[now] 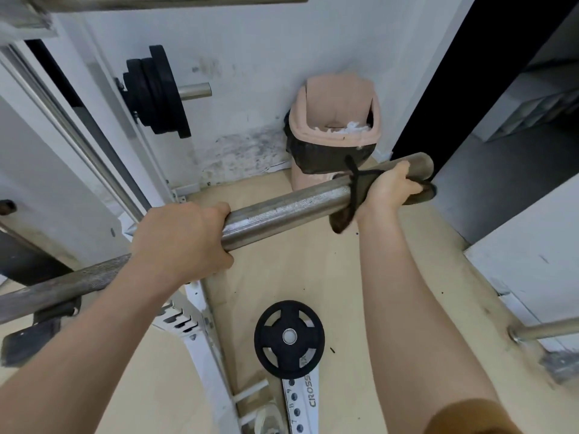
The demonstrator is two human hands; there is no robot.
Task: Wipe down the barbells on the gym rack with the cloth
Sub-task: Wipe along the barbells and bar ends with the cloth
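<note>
A steel barbell lies across the view from lower left to upper right, its thick sleeve end pointing at the right. My left hand is wrapped around the inner end of the sleeve, where the knurled shaft begins. My right hand presses a dark olive cloth around the sleeve close to its outer tip. The cloth hangs below the bar and shows on both sides of the hand.
A pink bin with a black liner stands in the corner behind the bar. A black weight plate lies on the floor below. More plates hang on a white rack peg at the upper left. A second bar end juts in at right.
</note>
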